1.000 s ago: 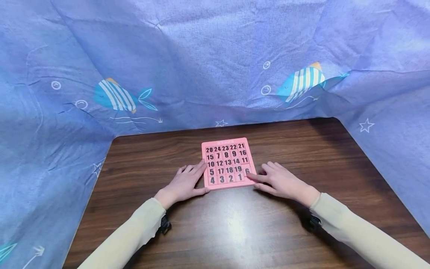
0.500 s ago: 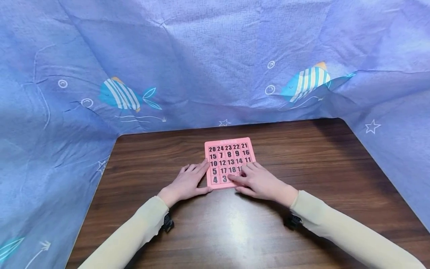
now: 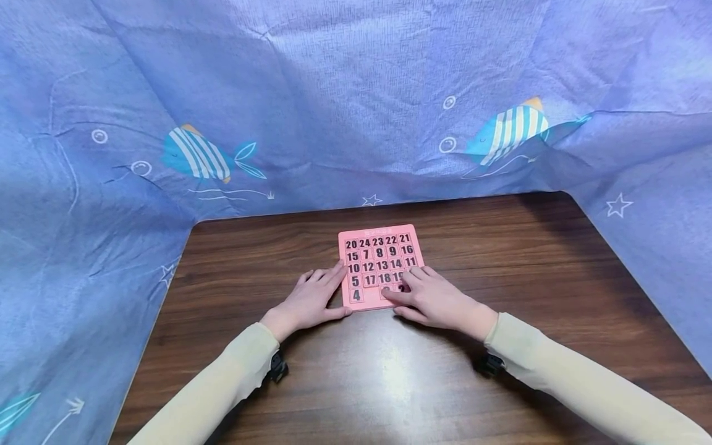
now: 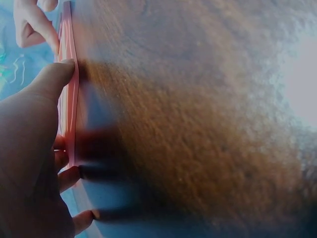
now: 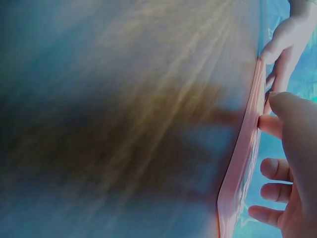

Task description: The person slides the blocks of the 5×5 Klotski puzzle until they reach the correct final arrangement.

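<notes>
A pink sliding number puzzle [image 3: 378, 232] lies flat on the table, its tiles marked with black numbers. My left hand [image 3: 306, 303] rests at its left side, fingertips along the edge and thumb at the near left corner. In the left wrist view that thumb [image 4: 62, 74] touches the puzzle's side. My right hand [image 3: 442, 303] reaches over the near right part, index fingertip pressing the 3 tile in the bottom row. A bare slot shows between this tile and the 4 tile [image 3: 356, 296]. The right hand's fingers cover the lower right tiles.
The brown wood-grain table [image 3: 267, 241] has rounded far corners. Blue cloth [image 3: 345, 93] printed with striped fish hangs behind it and along both sides. A black strap device [image 3: 278, 368] sits at the left wrist, another [image 3: 491, 364] at the right.
The right hand has moved left from the 6 tile to the bottom row. The 3 tile has slid right, away from the 4 tile. The left hand stays at the edge.
</notes>
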Demonstrator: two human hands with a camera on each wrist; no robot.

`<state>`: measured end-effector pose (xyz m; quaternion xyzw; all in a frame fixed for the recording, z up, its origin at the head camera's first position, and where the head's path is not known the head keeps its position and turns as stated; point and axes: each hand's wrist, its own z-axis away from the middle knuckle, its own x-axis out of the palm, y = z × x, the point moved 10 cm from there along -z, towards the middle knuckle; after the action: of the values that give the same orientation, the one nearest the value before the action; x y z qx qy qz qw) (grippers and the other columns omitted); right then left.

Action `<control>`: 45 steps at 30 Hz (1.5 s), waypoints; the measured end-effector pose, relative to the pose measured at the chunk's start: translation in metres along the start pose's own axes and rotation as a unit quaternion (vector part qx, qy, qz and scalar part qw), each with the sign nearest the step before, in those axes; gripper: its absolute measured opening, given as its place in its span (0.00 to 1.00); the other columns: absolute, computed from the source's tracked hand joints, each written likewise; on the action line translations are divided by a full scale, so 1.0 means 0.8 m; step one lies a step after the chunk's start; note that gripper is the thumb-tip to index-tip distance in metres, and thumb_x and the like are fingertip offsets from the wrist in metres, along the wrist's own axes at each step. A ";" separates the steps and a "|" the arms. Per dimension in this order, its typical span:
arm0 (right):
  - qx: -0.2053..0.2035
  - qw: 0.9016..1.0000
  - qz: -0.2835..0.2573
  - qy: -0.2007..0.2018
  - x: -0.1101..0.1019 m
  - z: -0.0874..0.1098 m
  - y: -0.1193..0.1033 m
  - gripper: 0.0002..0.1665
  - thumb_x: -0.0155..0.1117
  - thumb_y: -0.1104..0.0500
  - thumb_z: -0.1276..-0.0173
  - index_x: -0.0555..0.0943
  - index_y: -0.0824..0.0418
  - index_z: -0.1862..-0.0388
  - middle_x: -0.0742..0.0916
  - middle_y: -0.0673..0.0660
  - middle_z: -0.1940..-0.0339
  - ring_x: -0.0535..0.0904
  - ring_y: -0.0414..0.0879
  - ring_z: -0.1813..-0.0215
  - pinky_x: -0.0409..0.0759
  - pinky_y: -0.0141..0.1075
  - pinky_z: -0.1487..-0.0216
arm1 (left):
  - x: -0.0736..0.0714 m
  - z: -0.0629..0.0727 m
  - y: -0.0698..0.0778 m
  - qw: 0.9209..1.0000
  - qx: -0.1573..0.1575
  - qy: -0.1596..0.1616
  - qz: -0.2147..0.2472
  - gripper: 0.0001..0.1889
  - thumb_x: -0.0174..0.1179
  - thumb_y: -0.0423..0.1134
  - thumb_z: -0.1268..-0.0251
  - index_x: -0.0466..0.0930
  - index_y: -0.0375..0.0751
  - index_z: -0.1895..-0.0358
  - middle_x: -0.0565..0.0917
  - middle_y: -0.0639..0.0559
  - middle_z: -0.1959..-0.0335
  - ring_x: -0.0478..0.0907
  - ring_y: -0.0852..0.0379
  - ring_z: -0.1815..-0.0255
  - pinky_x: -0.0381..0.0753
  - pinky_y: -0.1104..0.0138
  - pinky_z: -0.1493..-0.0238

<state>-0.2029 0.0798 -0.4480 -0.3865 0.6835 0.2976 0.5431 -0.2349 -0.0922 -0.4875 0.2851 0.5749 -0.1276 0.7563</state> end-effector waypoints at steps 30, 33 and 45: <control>-0.021 0.997 -0.032 -0.062 0.016 -0.063 0.008 0.26 0.58 0.41 0.21 0.84 0.47 0.32 0.78 0.51 0.61 0.73 0.48 0.55 0.76 0.47 0.48 | 0.001 0.001 0.000 1.000 0.003 0.009 -0.010 0.49 0.56 0.67 0.27 0.51 0.42 0.15 0.51 0.46 0.14 0.60 0.43 0.20 0.53 0.39 0.22; 0.009 0.997 -0.013 -0.079 0.023 -0.083 0.024 0.28 0.57 0.40 0.20 0.81 0.49 0.28 0.79 0.54 0.58 0.75 0.51 0.51 0.77 0.51 0.43 | 0.002 0.001 0.000 1.000 0.006 0.014 -0.006 0.48 0.57 0.66 0.27 0.53 0.40 0.15 0.52 0.46 0.14 0.60 0.43 0.20 0.54 0.39 0.23; 0.067 0.989 0.006 -0.133 0.040 -0.102 0.050 0.32 0.53 0.37 0.20 0.75 0.44 0.23 0.80 0.57 0.53 0.75 0.54 0.44 0.71 0.57 0.31 | -0.002 0.003 0.002 1.000 -0.002 0.007 -0.004 0.49 0.57 0.66 0.28 0.52 0.40 0.15 0.53 0.46 0.14 0.61 0.43 0.21 0.54 0.40 0.23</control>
<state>-0.2827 0.0266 -0.4608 -0.3021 0.6258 0.3028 0.6523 -0.2325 -0.0927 -0.4851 0.2825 0.5818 -0.1275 0.7519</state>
